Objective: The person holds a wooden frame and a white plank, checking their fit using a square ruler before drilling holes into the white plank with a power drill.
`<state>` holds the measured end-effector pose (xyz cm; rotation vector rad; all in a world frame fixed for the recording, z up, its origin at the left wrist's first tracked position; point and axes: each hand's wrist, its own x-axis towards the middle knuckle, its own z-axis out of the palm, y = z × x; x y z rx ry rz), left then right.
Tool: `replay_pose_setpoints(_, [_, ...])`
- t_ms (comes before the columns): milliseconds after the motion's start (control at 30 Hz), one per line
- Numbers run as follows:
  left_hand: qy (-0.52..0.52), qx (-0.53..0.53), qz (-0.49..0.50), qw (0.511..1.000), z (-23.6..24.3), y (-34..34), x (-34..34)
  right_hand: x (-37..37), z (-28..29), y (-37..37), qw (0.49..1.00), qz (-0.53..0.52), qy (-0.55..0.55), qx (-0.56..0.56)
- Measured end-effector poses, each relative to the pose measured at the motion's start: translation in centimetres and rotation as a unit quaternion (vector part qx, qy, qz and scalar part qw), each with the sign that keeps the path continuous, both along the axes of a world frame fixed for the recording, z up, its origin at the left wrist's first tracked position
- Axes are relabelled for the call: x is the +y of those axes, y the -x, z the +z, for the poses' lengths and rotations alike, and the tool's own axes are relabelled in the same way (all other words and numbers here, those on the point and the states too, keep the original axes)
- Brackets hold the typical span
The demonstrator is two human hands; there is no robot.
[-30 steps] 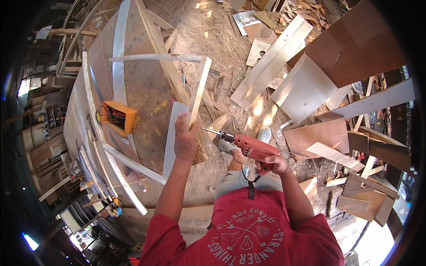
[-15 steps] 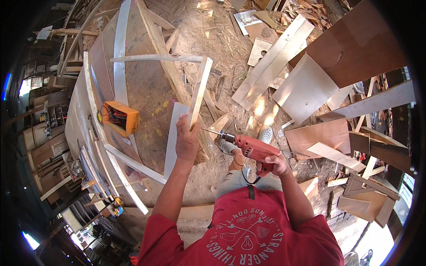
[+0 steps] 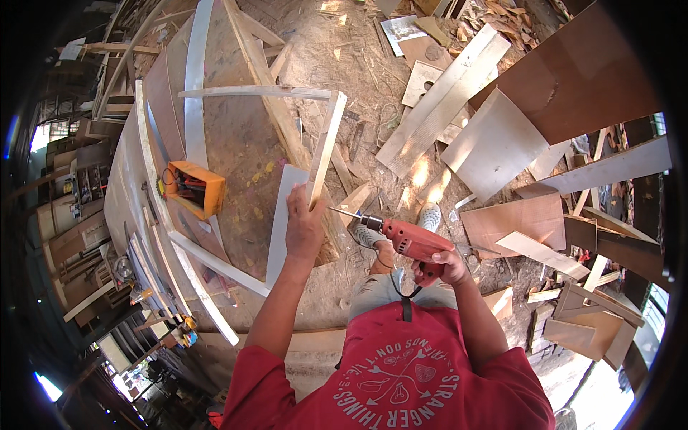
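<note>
A red power drill points left in front of my body, with my right hand wrapped round its grip. From its dark chuck, a thin drill bit reaches close to the near end of a wooden frame bar. Around that end my left hand is closed, fingers on the wood. Whether the bit touches the bar I cannot tell. The bar meets a long wooden strip at the far corner of the frame. A pale flat board lies just left of my left hand.
On the worktable at left, an orange box holds tools, beside several wooden strips. My feet stand on a dirt floor littered with scraps. Plywood sheets and long planks lie to the right.
The drill and both my hands have shifted very slightly to the right. My grip on the drill and on the bar is the same.
</note>
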<state>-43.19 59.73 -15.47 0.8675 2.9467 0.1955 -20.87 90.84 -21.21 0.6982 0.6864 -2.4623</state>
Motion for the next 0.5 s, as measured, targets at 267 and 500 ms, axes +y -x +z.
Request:
replay_pose_setpoints(267, [0.003, -0.010, -0.001, 1.000, 0.16, 0.07, 0.01, -0.10, -0.10, 0.18, 1.000, -0.005, 0.001, 0.028])
replay_pose_setpoints(500, [0.001, -0.010, 0.000, 1.000, 0.19, 0.04, -0.10, 0.05, -0.18, 0.45, 0.999, -0.001, -0.023, 0.031])
